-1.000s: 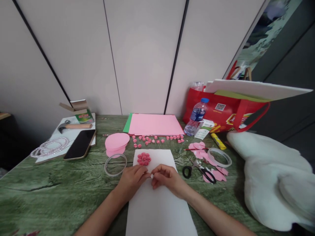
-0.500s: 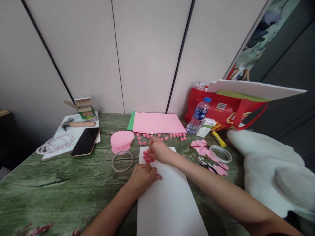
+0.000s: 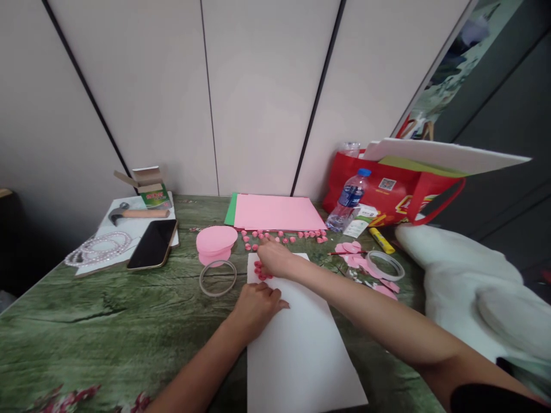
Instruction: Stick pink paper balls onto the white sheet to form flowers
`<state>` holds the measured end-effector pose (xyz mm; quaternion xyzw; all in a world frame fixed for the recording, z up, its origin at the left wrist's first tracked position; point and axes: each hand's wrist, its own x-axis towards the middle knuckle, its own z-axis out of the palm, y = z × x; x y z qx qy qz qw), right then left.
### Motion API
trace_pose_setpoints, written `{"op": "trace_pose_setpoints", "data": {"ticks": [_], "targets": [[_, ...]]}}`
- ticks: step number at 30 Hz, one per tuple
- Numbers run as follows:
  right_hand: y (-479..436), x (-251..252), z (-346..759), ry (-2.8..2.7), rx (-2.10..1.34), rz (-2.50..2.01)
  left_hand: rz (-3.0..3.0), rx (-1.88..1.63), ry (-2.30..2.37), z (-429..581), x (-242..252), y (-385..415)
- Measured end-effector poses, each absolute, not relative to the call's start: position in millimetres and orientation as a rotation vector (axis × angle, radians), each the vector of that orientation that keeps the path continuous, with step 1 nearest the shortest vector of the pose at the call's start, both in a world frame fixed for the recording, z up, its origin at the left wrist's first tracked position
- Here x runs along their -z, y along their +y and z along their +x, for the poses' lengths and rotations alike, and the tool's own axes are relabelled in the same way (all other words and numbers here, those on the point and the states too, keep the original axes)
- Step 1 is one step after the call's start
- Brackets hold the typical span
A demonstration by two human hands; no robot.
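Note:
A white sheet [image 3: 301,344] lies on the green table in front of me. My left hand [image 3: 258,307] rests on the sheet's left edge, fingers loosely curled and pressing down. My right hand [image 3: 275,258] reaches forward to the sheet's far end, over a small cluster of pink paper rolls [image 3: 260,271]; its fingertips point at the loose pink rolls [image 3: 279,235] scattered just beyond the sheet. Those fingers are bunched and what they hold is hidden.
A tape ring [image 3: 217,277] and pink paper circles [image 3: 216,240] lie left of the sheet, pink and green card [image 3: 278,212] behind. A phone [image 3: 152,244], beads and hammer sit far left. Right: tape roll [image 3: 384,265], pink cut-outs, glue stick, bottle [image 3: 348,201], red bag, white cloth [image 3: 473,287].
My right hand left my left hand near the sheet's middle and reached forward to the far end by the pink rolls. My left hand stayed flat on the sheet. The view shifted slightly.

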<state>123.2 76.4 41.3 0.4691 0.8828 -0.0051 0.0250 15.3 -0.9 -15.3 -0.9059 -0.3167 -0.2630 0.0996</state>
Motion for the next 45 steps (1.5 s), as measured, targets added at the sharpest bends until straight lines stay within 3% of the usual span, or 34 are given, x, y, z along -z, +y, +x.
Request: {"op": "trace_pose_setpoints", "data": {"ticks": [11, 31, 45], "targets": [[68, -60, 104, 2.514, 0.005, 1.486, -2.698, 0.679, -0.992, 17, 15, -2], [90, -65, 118, 2.373, 0.278, 1.527, -2.732, 0.576, -1.049, 18, 11, -3], [84, -63, 111, 2.465, 0.135, 1.465, -2.725, 0.594, -1.067, 18, 14, -1]]}}
